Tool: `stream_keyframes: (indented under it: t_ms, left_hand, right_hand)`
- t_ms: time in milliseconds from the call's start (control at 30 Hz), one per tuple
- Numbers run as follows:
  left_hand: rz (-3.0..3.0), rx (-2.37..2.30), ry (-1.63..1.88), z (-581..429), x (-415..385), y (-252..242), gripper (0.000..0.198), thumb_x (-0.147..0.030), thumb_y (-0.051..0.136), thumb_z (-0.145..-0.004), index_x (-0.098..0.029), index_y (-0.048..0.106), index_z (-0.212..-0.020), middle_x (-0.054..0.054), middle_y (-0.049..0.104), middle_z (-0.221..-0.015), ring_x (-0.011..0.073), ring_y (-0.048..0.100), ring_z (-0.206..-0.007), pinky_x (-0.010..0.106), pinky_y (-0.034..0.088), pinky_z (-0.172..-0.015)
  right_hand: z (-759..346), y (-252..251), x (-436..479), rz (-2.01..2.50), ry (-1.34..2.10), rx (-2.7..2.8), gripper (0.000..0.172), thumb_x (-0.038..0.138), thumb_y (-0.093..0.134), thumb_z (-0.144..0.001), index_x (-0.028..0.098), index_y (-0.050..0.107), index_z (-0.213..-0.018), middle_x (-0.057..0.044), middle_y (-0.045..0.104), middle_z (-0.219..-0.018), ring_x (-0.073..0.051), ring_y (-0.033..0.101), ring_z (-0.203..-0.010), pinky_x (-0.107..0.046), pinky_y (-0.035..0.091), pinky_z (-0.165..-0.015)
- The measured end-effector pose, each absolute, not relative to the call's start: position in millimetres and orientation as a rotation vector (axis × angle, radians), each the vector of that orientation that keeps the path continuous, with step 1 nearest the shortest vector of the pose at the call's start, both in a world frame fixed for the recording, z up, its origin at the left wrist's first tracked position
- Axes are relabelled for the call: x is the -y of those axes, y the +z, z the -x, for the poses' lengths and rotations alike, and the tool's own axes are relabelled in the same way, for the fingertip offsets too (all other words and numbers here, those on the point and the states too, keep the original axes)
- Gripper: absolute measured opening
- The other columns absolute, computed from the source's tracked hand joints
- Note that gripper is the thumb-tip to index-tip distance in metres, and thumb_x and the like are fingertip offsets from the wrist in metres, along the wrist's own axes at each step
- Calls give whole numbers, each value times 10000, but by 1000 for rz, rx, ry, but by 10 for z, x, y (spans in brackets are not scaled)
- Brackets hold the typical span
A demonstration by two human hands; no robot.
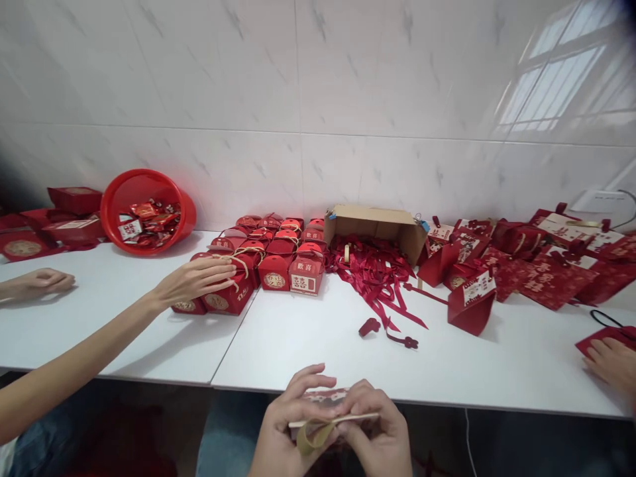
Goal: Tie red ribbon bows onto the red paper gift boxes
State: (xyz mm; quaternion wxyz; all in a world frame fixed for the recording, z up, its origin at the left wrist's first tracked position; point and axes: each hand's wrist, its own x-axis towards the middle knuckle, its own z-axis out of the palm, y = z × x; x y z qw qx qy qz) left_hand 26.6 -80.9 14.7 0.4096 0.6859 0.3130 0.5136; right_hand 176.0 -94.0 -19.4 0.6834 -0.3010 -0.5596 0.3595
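Observation:
Just below the table's front edge, my left hand (pixel 291 421) and my right hand (pixel 380 417) hold a small red-and-white printed card gift box (pixel 325 395) between them. My left hand grips its left side, with some fingers lifted and apart. The fingers and thumb of my right hand pinch the card at its right edge. A yellowish-gold ribbon loop (pixel 316 434) hangs at the side facing me, between my thumbs. Much of the box is hidden by my fingers. On the table ahead lie two dark red strap pieces, one curled (pixel 369 326) and one with a flower-shaped end (pixel 405 341).
A co-worker's arm (pixel 99 344) reaches from the left to red gift boxes (pixel 275 273) with cord handles. A red tub (pixel 186 222) of wrapped sweets lies tipped. Red ribbons (pixel 365 265) spill from a cardboard carton (pixel 377 213). Folded red bags (pixel 556 275) and another hand (pixel 613 364) are right.

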Motion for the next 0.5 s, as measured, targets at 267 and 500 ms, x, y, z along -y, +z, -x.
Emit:
stream_keyframes:
  t_ms: [267, 500]
  left_hand:
    - [-1467, -789, 1052, -280, 678, 41, 133, -345, 716, -731, -227, 750, -782, 100, 644, -1100, 288, 552, -1140, 371, 456, -927]
    - [-1421, -858, 699, -401, 582, -7, 503, -402, 664, -771, -305, 564, -1255, 83, 526, -1356, 274, 472, -1242, 401, 384, -1026]
  right_hand:
    - [-2345, -63, 922, 923, 607, 1754, 283, 375, 804, -619, 233, 679, -829, -24, 656, -738, -186, 587, -693, -318, 482, -675]
    - [-3298, -125, 1116, 1437, 536, 1045, 272, 365, 724, -673, 162, 690, -851, -81, 712, -806, -224, 639, -666, -325, 523, -594]
